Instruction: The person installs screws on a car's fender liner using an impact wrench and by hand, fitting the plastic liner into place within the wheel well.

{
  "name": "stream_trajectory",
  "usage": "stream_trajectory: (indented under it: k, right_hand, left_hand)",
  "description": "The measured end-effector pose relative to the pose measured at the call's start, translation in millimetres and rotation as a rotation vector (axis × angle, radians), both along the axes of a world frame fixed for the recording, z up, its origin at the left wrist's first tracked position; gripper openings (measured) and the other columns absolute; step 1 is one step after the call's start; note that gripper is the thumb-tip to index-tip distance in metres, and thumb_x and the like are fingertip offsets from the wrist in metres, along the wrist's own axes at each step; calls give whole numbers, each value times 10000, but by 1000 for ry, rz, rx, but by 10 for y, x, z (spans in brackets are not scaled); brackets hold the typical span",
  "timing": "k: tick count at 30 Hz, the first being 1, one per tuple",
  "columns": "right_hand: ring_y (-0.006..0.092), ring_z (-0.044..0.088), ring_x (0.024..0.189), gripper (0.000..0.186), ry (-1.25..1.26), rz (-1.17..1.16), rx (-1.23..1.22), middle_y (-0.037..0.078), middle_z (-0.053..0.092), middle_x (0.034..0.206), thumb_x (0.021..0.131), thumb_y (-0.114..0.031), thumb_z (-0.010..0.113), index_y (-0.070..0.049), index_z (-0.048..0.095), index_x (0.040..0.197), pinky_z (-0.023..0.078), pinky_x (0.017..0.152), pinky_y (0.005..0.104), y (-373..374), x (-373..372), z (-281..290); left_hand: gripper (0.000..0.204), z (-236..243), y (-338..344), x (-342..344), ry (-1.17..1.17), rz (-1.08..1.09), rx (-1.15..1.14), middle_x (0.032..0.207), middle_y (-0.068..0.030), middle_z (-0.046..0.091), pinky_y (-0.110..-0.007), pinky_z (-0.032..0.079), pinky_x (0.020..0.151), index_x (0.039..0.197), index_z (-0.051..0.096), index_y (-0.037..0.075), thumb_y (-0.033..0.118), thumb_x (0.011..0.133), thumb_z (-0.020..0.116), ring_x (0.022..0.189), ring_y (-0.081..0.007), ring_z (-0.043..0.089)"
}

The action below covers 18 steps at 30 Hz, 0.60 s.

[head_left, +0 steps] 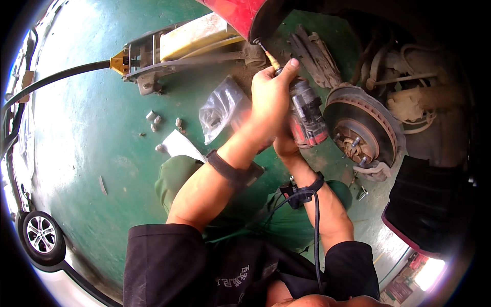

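Observation:
Both my hands are on a red and black cordless driver [308, 115]. My left hand [270, 97] is closed about its front end, thumb stretched along the bit side. Below the tool's rear, my right hand [285, 146] wraps its handle, its fingers mostly hidden by the tool body. A long bit with a yellow sleeve [271, 60] points up and left from the driver. Its tip meets the lower edge of a red car body panel [238, 14]; the fastener there is too small to make out.
A brake disc [358, 130] with bare wheel studs is close on the right. A floor jack [186, 48] with a long handle lies at the far left. On the green floor are a clear plastic bag [221, 110], several lug nuts [153, 120] and dark strips [316, 57].

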State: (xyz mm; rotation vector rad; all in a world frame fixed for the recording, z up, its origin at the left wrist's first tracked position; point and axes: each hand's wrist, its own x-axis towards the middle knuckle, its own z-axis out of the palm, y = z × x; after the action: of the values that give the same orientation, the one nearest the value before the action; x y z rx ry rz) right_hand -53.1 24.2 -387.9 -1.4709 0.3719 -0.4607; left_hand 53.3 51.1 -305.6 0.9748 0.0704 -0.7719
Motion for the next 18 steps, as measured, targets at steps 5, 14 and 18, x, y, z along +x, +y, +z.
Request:
stream_trajectory:
  k: [5,14,18]
  right_hand:
    - [203,459,1334,614,30,34,-104,90,467,1452,1014,-391,549,-22,388,1476,416,1078,353,-155,-50,-18]
    - [174,508,1209,544,-32,-12,-48,71,537,1351,940,-224,623,-5,466,1413,431,993,318,-181,-25,-49]
    - [129,594,995,414,-175,299,315,35,647,1140,884,-78,692,-6,591,1278,482,828,269,-404,-43,102]
  left_hand:
    - [323,-3,-109,-17,-42,51,108,787,-57,701,-287,502,658,923,706,-40,283,937,710,670,-102,599]
    - [314,-53,-180,31,-92,86,106,804,-47,682,-281,509,653,934,674,-15,296,960,700,670,-122,615]
    - [325,-43,-151,84,-81,70,115,845,-57,688,-291,516,682,957,667,-16,309,968,686,707,-130,624]
